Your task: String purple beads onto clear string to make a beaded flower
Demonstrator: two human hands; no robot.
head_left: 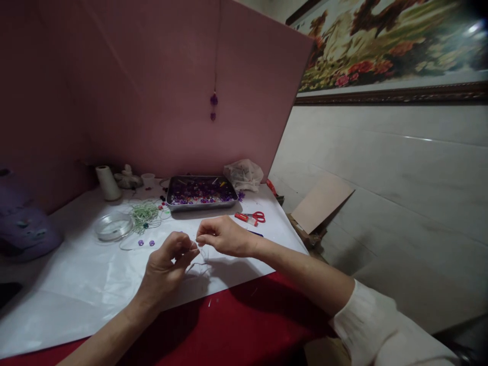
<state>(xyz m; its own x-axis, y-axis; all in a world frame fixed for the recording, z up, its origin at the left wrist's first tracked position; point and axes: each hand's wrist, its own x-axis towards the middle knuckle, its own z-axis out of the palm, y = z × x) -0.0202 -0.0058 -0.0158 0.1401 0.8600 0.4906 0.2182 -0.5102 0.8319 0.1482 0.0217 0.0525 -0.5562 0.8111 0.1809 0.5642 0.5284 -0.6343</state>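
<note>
Thin pale thread [204,254] runs between my two hands and hangs in loose loops below them, above the white table covering. My left hand [170,264] pinches the thread between thumb and fingertips. Close beside it on the right, my right hand [221,236] is closed on the thread too, its fingertips nearly touching the left ones. Two purple beads [146,243] lie on the white covering left of my hands. Beyond the hands stands a dark metal tray [202,206] of purple and mixed beads.
Red-handled scissors [258,217] and a red tool [246,219] lie right of the tray. Leftward are green thread [145,213], a clear round spool [113,226] and a white thread cone [108,183]. A plastic bag [244,174] sits behind. Purple beads [214,99] hang against the pink panel.
</note>
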